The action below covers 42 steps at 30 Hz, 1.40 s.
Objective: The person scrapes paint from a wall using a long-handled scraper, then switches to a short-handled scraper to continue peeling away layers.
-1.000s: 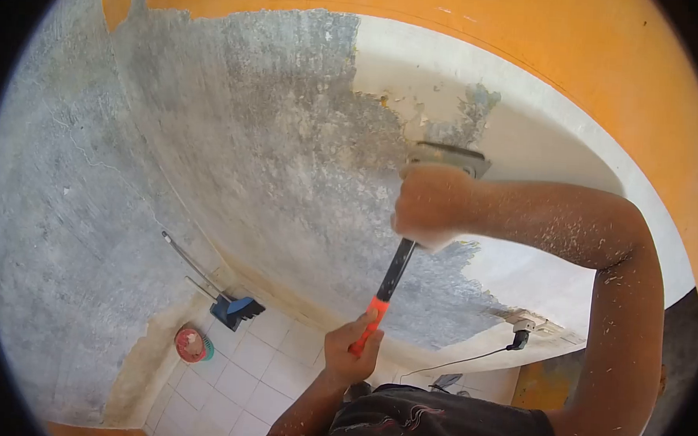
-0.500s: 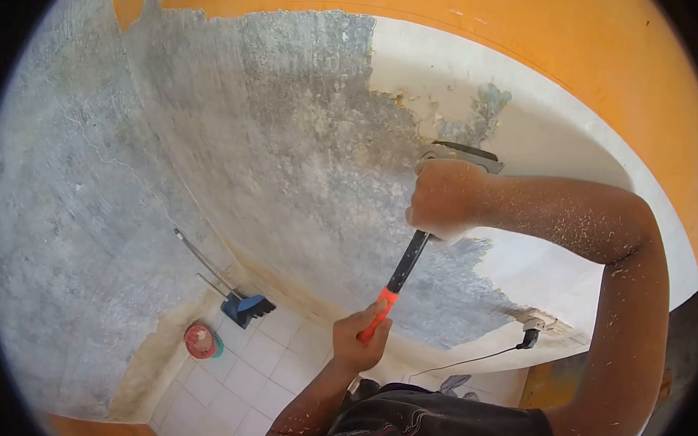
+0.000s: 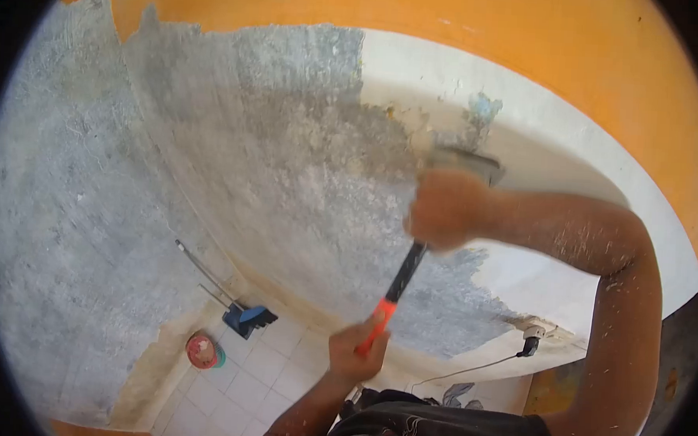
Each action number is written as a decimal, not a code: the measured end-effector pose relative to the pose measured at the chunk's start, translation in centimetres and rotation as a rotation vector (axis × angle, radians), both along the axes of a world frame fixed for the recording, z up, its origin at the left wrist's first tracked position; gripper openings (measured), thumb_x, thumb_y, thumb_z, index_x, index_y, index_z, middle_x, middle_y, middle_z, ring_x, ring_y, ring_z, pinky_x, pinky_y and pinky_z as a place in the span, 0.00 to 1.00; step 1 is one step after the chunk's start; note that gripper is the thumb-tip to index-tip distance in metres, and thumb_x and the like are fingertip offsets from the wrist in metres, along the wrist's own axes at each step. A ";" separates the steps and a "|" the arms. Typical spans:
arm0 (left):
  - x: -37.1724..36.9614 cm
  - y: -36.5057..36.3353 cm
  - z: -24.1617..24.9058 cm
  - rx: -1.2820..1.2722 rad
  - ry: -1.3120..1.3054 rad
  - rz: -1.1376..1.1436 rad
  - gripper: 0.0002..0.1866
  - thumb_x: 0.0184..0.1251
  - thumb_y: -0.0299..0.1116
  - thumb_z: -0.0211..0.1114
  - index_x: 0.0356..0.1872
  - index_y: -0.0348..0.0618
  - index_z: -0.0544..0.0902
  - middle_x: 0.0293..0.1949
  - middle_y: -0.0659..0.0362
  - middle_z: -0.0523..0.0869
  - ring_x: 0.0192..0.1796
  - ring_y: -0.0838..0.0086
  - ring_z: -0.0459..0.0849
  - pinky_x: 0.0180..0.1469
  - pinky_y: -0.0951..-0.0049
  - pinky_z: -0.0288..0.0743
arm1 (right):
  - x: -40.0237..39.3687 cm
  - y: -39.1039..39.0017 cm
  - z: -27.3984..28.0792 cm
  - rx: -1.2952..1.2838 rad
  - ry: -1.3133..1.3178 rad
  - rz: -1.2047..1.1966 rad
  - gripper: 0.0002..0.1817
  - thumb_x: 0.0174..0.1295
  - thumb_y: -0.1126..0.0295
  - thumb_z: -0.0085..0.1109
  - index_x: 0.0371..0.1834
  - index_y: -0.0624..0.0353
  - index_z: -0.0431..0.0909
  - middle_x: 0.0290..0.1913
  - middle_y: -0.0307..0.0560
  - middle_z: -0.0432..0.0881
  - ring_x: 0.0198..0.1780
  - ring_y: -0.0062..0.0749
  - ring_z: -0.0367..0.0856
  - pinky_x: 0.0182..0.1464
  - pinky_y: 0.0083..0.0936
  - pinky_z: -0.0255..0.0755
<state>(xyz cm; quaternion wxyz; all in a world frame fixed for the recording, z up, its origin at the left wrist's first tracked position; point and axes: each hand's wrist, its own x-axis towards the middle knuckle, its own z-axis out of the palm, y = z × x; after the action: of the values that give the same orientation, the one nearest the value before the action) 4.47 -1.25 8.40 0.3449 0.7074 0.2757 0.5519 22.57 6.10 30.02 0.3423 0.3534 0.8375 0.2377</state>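
Note:
Both hands grip a long-handled scraper (image 3: pixel 406 273) with a black shaft, a red-orange lower end and a wide flat head. My right hand (image 3: pixel 450 209) is closed around the upper shaft, just under the head. That hand and the scraper's head are smeared by motion. Lower down, my left hand (image 3: pixel 357 353) wraps the red-orange end of the handle. The head is at the wall (image 3: pixel 289 152), near the border between bare grey plaster and the remaining pale coating (image 3: pixel 420 72); my hand partly covers it. Pale flecks dot my right arm.
Orange paint (image 3: pixel 297 2) runs along the upper wall. A plug (image 3: pixel 529 344) with a cord sits in a wall socket at lower right. On the tiled floor (image 3: pixel 249 394) are a blue dustpan and brush (image 3: pixel 247 317) and a small red bucket (image 3: pixel 201 350).
The view has shifted slightly, so the wall appears a little lower. Both hands still hold the scraper; its head and my right hand are now blurred.

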 end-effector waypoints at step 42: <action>1.0 1.0 -0.2 -0.130 -0.057 0.000 0.17 0.54 0.23 0.68 0.47 0.31 0.81 0.25 0.53 0.84 0.27 0.82 0.79 0.32 0.81 0.73 | -0.5 -0.7 1.9 0.029 0.075 -0.088 0.06 0.40 0.63 0.61 0.18 0.51 0.81 0.17 0.40 0.79 0.26 0.40 0.81 0.31 0.34 0.73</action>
<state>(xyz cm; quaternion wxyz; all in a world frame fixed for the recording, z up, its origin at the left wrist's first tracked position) 5.49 -0.26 8.23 0.3979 0.6673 0.3012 0.5529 22.05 5.38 31.88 0.3155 0.4035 0.8299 0.2211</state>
